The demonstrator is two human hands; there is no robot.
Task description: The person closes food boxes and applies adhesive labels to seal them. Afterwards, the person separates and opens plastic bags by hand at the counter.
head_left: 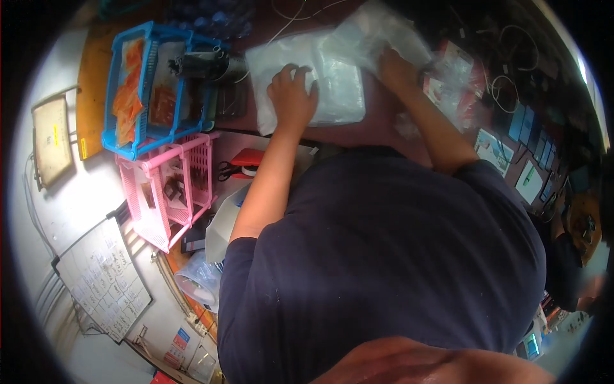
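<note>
A stack of clear plastic bags (342,102) lies flat on the dark red table. My left hand (291,96) rests on the stack's left part, fingers spread and slightly bent, gripping nothing. To the right, my right hand (396,69) has hold of a loose clear plastic bag (387,29), raised and crumpled above the stack's far right corner. Its fingertips are partly hidden by the plastic. More crumpled clear plastic (457,96) lies right of my right forearm, over red and white packets.
Left of the stack are a dark cylindrical object (204,65), a blue basket (137,144) holding orange packets, and a pink basket (150,217). Black-handled scissors (225,171) lie near my left forearm. Cables (505,86) and phone-like blue items (523,125) are at right, with another person's arm (566,269) beyond.
</note>
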